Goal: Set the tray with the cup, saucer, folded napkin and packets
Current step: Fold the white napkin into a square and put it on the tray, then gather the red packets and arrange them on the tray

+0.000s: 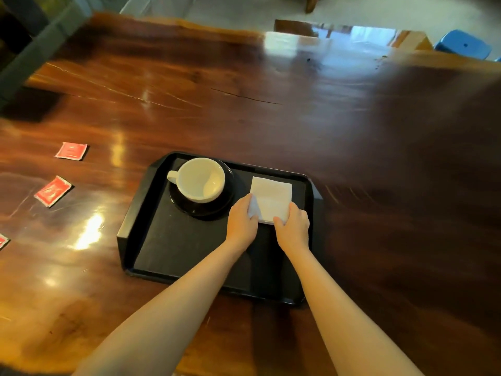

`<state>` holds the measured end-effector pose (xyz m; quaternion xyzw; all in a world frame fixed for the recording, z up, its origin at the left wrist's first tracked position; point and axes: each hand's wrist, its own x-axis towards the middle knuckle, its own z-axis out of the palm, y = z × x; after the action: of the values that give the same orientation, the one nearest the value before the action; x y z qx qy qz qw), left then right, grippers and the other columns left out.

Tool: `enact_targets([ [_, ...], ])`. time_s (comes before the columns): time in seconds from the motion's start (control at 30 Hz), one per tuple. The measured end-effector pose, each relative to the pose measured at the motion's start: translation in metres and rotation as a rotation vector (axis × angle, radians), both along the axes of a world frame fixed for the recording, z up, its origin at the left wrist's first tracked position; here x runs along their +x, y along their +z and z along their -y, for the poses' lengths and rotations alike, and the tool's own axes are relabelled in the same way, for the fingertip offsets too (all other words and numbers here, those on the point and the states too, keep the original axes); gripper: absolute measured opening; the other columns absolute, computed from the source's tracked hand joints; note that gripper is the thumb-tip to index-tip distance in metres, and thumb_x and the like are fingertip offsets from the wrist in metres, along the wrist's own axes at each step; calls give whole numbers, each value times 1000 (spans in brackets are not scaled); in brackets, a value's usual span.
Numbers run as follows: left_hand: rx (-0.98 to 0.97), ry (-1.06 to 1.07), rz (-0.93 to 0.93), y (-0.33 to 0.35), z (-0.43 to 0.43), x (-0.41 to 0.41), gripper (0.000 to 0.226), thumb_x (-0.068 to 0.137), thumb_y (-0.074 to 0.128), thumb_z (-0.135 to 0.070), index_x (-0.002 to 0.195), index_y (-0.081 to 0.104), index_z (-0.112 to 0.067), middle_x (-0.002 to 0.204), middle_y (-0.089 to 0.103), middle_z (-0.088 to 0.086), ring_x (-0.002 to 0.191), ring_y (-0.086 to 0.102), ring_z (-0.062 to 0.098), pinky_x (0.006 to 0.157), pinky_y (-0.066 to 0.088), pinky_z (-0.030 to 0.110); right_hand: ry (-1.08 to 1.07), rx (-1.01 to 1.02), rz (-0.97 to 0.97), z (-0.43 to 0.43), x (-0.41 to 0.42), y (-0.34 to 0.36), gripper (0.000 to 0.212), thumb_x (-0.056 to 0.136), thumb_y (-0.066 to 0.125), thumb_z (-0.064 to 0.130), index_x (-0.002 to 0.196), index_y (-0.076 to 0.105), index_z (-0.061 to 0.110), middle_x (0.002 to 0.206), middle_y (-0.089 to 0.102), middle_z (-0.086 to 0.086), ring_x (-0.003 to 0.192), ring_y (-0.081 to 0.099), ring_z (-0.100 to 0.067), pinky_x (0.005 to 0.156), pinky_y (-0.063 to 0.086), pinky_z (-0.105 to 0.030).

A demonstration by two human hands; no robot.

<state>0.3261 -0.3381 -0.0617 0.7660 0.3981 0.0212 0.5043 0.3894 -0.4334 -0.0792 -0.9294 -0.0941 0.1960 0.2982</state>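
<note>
Both hands rest on the white folded paper napkin (271,199): the left hand (242,223) pinches its near-left corner, the right hand (294,229) grips its near-right corner, on the flat black plastic tray (189,248). Just left of the left hand, a cream ceramic cup (200,180) sits on a round black saucer (202,210). Three red foil packets (71,150) lie on the wooden table, well left of both hands. Being light and limp, the napkin is best held by its edges; the thin packets likely need a fingertip pinch at one edge.
</note>
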Motion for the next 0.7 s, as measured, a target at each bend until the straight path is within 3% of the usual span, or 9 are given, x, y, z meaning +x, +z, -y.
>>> enact_targets([
  [0.27, 19, -62, -73, 35, -4, -11, 47, 94, 46, -8, 140, 40, -10, 144, 45, 9, 131, 42, 25, 107, 35, 35, 188, -185, -83, 4, 19, 34, 53, 90, 54, 22, 137, 33, 8, 135, 39, -16, 123, 38, -32, 93, 41, -39],
  [0.43, 144, -201, -152, 90, -38, -26, 33, 93, 44, -10, 122, 60, -10, 126, 61, 9, 116, 54, 25, 96, 40, 31, 635, -500, -231, -18, 49, 89, 67, 92, 54, 34, 145, 24, 5, 151, 28, -15, 137, 29, -33, 111, 27, -42],
  [0.5, 181, -323, -277, 111, -63, -35, 26, 94, 43, -16, 108, 64, -15, 104, 62, 7, 102, 55, 26, 96, 38, 34, 705, -530, -339, -34, 58, 115, 69, 91, 56, 35, 146, 25, 7, 154, 26, -10, 138, 29, -30, 110, 30, -43],
  [0.57, 213, -377, -377, 130, -91, -48, 19, 94, 42, -23, 99, 61, -20, 90, 56, 0, 90, 55, 24, 84, 46, 36, 749, -576, -363, -54, 61, 141, 65, 90, 57, 36, 143, 32, 8, 151, 32, -10, 134, 36, -31, 106, 37, -44],
  [0.7, 266, -351, -463, 160, -145, -81, 33, 93, 45, -27, 118, 62, -13, 108, 64, 7, 87, 60, 22, 74, 53, 35, 844, -580, -339, -108, 50, 180, 59, 91, 57, 35, 139, 39, 7, 150, 35, -10, 132, 38, -34, 104, 39, -47],
])
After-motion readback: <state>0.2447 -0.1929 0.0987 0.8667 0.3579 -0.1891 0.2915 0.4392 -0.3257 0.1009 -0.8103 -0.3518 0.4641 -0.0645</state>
